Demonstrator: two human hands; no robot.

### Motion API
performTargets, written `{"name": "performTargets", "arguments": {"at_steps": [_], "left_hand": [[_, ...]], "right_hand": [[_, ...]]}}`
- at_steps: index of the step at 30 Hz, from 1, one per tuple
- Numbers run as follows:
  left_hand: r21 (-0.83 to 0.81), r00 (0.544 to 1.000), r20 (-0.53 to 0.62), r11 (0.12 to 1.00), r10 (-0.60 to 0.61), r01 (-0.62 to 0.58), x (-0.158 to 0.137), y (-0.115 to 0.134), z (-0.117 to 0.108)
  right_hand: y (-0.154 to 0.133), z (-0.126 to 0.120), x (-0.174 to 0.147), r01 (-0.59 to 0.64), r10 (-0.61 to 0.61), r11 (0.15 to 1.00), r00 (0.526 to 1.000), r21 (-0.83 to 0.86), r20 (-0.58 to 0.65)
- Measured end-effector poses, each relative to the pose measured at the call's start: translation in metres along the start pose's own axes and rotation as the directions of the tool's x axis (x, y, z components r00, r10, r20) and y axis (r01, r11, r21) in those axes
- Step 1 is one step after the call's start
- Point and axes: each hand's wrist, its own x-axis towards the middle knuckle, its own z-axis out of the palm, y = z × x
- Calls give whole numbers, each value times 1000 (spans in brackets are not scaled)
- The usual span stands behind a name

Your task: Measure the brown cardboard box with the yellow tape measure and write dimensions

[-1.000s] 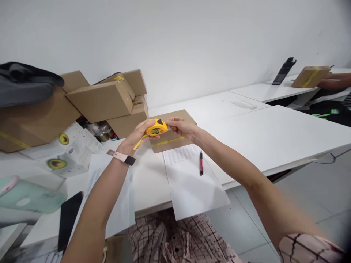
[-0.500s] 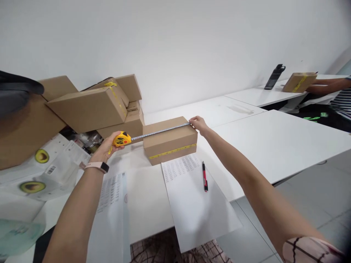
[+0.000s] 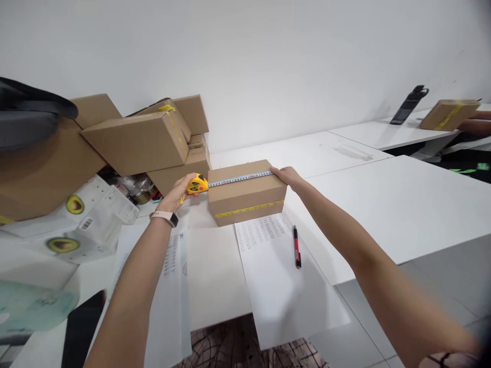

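A closed cardboard box with a strip of yellow tape along its front side lies on the white table. My left hand is closed around a yellow tape measure, its case right at the box's left edge. The silver blade runs flat across the box top. At the top's right end my right hand pinches the blade's end, fingers against the box edge. In front of the box lie a printed sheet and, on it, a red and black pen.
Stacked cardboard boxes fill the left back, beside white cartons with avocado pictures. Another printed sheet lies under my left forearm. Far right, a dark bottle stands near a taped box by another person's hands.
My left hand has brought the tape measure's case rightward up to the box, shortening the blade, which now lies flat on top. The whole view has shifted slightly.
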Motion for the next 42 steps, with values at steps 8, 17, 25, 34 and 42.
{"name": "performTargets", "arguments": {"at_steps": [8, 17, 25, 34, 42], "left_hand": [[31, 998, 14, 998, 60, -61, -35, 26, 3], [-154, 729, 669, 932, -147, 329, -182, -32, 67], [-388, 822, 567, 866, -44, 314, -142, -27, 118], [-400, 819, 565, 836, -97, 375, -159, -31, 148], [-396, 830, 547, 838, -113, 375, -167, -28, 155]], "right_hand": [[-25, -13, -1, 26, -38, 991, 995, -128, -95], [-99, 19, 12, 352, -368, 928, 916, 120, 160], [-110, 68, 52, 240, -218, 954, 967, -180, 134], [-80, 76, 75, 246, -219, 956, 961, -161, 168], [-83, 77, 71, 237, -225, 970, 962, -63, 153]]}}
